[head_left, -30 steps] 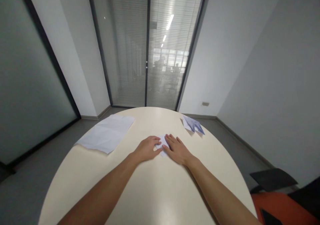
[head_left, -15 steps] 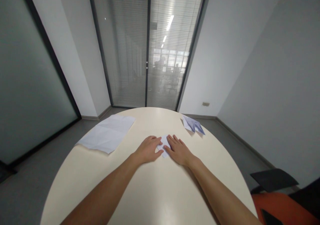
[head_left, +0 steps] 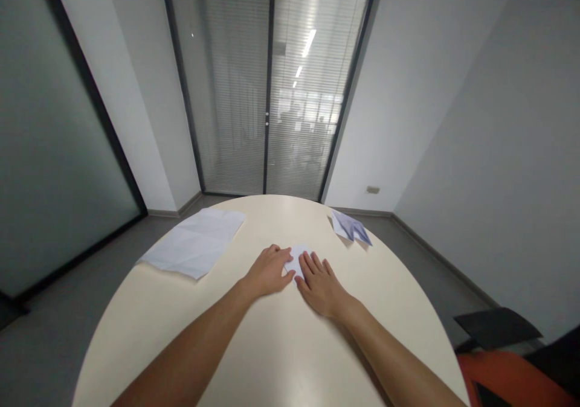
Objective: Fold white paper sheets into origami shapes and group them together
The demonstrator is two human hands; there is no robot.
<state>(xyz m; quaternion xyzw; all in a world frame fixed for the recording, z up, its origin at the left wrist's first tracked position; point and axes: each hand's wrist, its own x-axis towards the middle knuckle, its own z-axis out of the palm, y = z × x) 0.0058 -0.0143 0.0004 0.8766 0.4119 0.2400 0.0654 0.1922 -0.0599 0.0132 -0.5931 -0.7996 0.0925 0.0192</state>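
A small piece of folded white paper [head_left: 296,262] lies on the round table in front of me, partly covered by my fingers. At its left edge, my left hand [head_left: 270,270] holds it with the fingers curled and the thumb on the near side. My right hand [head_left: 321,285] rests flat over the paper's right part, fingers stretched out and slightly spread. The paper's right side is hidden beneath those fingers.
The pale round table [head_left: 267,346] carries a large creased white sheet [head_left: 197,241] on the left. A folded paper shape [head_left: 350,226] sits near its far right edge. An orange-seated chair [head_left: 512,371] with a black armrest [head_left: 497,326] stands at the right.
My right hand has slid slightly toward me over the paper, uncovering more of its upper part. My left hand stays almost where it was.
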